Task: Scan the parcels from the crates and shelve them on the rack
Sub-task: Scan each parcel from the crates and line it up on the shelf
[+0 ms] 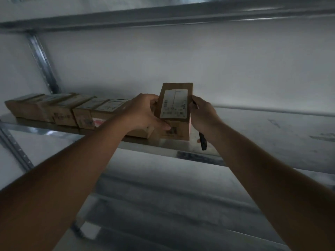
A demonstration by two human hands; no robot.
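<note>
A brown cardboard parcel (175, 107) with a white shipping label on its top face sits tilted at the front of the metal rack shelf (272, 134). My left hand (145, 111) grips its left side, thumb on the front face. My right hand (203, 116) holds a black handheld scanner (202, 142) and touches the parcel's right edge. A row of several similar labelled parcels (63, 109) lines the shelf to the left, and the held parcel stands at the right end of that row.
A grey wall is behind the rack. An upper shelf beam (163, 15) runs overhead. Perforated metal uprights (43, 62) stand at the left. A lower shelf level (163, 214) lies beneath my arms. The shelf surface right of the parcel is bare metal.
</note>
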